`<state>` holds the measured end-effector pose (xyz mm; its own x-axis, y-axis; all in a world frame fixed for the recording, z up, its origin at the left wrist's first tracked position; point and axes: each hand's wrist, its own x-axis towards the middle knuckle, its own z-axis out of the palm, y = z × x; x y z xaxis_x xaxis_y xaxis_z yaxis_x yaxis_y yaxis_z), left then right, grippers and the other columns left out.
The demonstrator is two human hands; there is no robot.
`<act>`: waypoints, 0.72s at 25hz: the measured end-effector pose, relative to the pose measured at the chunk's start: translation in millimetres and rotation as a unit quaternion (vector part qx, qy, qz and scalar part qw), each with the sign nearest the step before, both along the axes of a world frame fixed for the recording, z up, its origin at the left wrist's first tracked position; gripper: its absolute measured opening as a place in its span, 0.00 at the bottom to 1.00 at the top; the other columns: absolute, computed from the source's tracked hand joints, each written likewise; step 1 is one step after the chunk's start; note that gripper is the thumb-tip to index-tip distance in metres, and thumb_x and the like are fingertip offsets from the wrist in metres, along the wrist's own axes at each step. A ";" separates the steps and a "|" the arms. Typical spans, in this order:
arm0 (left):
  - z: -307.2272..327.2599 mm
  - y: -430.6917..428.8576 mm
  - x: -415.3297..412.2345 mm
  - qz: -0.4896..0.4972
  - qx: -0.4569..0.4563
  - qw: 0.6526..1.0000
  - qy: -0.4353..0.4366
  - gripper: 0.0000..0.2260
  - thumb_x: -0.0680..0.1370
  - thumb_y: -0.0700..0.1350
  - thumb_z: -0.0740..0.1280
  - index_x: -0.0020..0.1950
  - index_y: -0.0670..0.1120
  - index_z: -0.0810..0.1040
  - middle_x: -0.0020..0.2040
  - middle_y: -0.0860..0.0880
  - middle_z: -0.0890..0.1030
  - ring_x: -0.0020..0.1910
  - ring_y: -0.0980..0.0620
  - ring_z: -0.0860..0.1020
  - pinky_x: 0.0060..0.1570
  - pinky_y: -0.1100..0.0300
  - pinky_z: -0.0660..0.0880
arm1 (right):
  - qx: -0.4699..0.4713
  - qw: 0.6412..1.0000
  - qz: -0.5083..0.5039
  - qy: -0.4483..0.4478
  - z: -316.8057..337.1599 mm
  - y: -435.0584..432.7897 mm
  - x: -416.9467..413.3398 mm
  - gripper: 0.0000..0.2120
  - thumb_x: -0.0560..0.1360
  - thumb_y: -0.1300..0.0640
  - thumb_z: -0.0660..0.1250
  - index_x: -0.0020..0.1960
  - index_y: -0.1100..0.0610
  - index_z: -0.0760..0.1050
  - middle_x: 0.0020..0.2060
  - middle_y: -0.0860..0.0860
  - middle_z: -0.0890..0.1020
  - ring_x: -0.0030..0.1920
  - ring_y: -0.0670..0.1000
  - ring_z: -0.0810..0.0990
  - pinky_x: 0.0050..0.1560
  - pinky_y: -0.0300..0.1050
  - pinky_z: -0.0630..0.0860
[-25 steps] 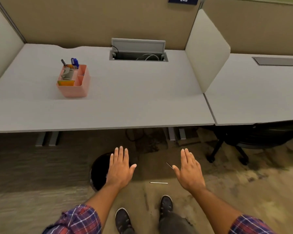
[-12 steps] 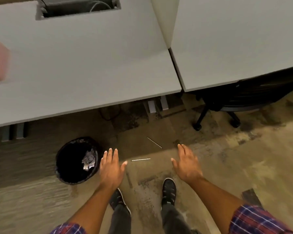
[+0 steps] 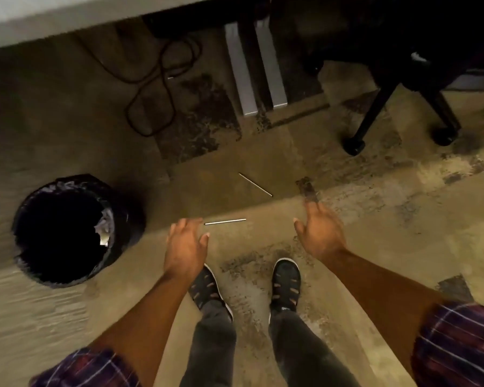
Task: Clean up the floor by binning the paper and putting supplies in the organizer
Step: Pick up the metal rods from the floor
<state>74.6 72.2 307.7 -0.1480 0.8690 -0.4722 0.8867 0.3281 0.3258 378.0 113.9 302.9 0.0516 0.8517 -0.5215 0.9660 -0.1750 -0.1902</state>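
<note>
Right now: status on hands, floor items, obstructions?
Left hand and right hand open, empty, above floor. Two thin sticks on carpet: near stick, far stick. Crumpled paper in bin. Nothing in the way.

I count two thin sticks on the carpet beyond my shoes: one (image 3: 225,221) nearer, one (image 3: 255,184) farther. One black bin (image 3: 67,270) stands left of the shoes, with one crumpled paper (image 3: 104,227) inside. Two shoes, left (image 3: 206,284) and right (image 3: 286,283). Two grey desk feet (image 3: 241,68) farther off, one chair base (image 3: 375,107).
</note>
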 end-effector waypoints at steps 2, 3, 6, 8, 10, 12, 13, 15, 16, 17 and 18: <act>-56.6 6.5 -2.3 -0.004 0.004 1.000 -0.004 0.15 0.77 0.43 0.72 0.63 0.45 0.81 0.60 0.41 0.81 0.59 0.38 0.76 0.64 0.47 0.72 | -0.002 1.000 0.022 0.000 -57.8 9.5 -0.8 0.22 0.78 0.46 0.62 0.69 0.56 0.69 0.62 0.58 0.77 0.63 0.61 0.76 0.62 0.55 0.73; -83.7 8.7 -2.6 -0.007 0.002 1.000 -0.002 0.14 0.76 0.42 0.72 0.62 0.46 0.82 0.59 0.42 0.81 0.58 0.39 0.76 0.62 0.48 0.73 | 0.000 1.000 0.028 0.000 -85.4 14.6 -1.8 0.21 0.78 0.47 0.63 0.67 0.56 0.70 0.60 0.59 0.77 0.61 0.62 0.76 0.61 0.54 0.74; -174.1 9.5 -3.5 -0.043 -0.007 0.999 0.011 0.11 0.75 0.43 0.71 0.57 0.47 0.82 0.55 0.42 0.81 0.56 0.38 0.77 0.58 0.48 0.74 | 0.014 0.999 0.032 0.009 -167.2 29.9 -7.6 0.17 0.77 0.49 0.65 0.62 0.57 0.73 0.56 0.59 0.79 0.58 0.62 0.78 0.58 0.54 0.76; -227.9 9.7 -3.9 -0.067 -0.022 0.998 0.002 0.09 0.75 0.43 0.71 0.55 0.46 0.82 0.53 0.41 0.82 0.55 0.37 0.78 0.58 0.48 0.75 | 0.007 0.999 0.027 0.023 -213.7 40.9 -12.8 0.18 0.77 0.50 0.65 0.64 0.57 0.74 0.58 0.59 0.80 0.59 0.61 0.79 0.60 0.54 0.77; -274.2 12.8 -1.1 -0.081 -0.041 0.996 -0.002 0.09 0.76 0.44 0.71 0.56 0.46 0.82 0.55 0.41 0.82 0.57 0.38 0.78 0.60 0.48 0.75 | 0.005 0.999 0.020 0.037 -257.0 55.3 -16.8 0.17 0.78 0.51 0.66 0.63 0.57 0.75 0.57 0.59 0.80 0.58 0.61 0.79 0.59 0.52 0.77; -304.7 19.1 4.3 -0.103 -0.049 0.993 0.001 0.10 0.78 0.45 0.69 0.59 0.46 0.81 0.59 0.41 0.81 0.61 0.39 0.78 0.64 0.48 0.74 | 0.011 0.999 0.036 0.027 -289.0 71.0 -23.2 0.14 0.77 0.51 0.65 0.60 0.56 0.76 0.54 0.59 0.81 0.56 0.61 0.80 0.56 0.51 0.78; -315.6 21.9 7.2 -0.119 -0.050 0.992 0.005 0.11 0.79 0.45 0.69 0.61 0.46 0.80 0.60 0.41 0.80 0.62 0.39 0.77 0.65 0.47 0.73 | 0.017 0.998 0.050 0.016 -303.2 78.5 -27.4 0.13 0.77 0.51 0.65 0.59 0.55 0.76 0.54 0.59 0.80 0.55 0.62 0.80 0.55 0.52 0.78; -336.1 28.3 11.7 -0.155 -0.050 0.986 0.020 0.12 0.80 0.46 0.67 0.62 0.46 0.78 0.61 0.42 0.79 0.63 0.40 0.76 0.65 0.48 0.72 | 0.027 0.997 0.072 -0.011 -329.2 94.5 -37.8 0.16 0.78 0.51 0.66 0.63 0.56 0.74 0.58 0.60 0.78 0.57 0.63 0.80 0.55 0.55 0.78; -342.7 30.9 13.0 -0.176 -0.059 0.982 0.036 0.13 0.80 0.46 0.67 0.64 0.46 0.77 0.63 0.42 0.78 0.64 0.40 0.75 0.66 0.48 0.71 | 0.027 0.996 0.084 -0.027 -339.1 101.2 -42.6 0.19 0.78 0.50 0.66 0.65 0.57 0.72 0.60 0.60 0.77 0.58 0.63 0.79 0.56 0.56 0.78; -348.1 33.1 12.7 -0.200 -0.064 0.976 0.057 0.14 0.81 0.45 0.66 0.66 0.47 0.76 0.67 0.41 0.77 0.67 0.40 0.74 0.67 0.48 0.70 | 0.019 0.994 0.095 -0.042 -348.6 106.3 -46.7 0.21 0.79 0.50 0.65 0.68 0.59 0.70 0.61 0.61 0.76 0.60 0.64 0.79 0.57 0.57 0.77; -352.5 34.5 11.6 -0.224 -0.069 0.969 0.073 0.15 0.81 0.44 0.66 0.68 0.47 0.75 0.70 0.41 0.75 0.69 0.40 0.73 0.69 0.48 0.69 | 0.009 0.993 0.104 -0.057 -355.4 109.3 -50.7 0.23 0.79 0.49 0.65 0.70 0.59 0.68 0.61 0.61 0.76 0.60 0.64 0.79 0.57 0.57 0.77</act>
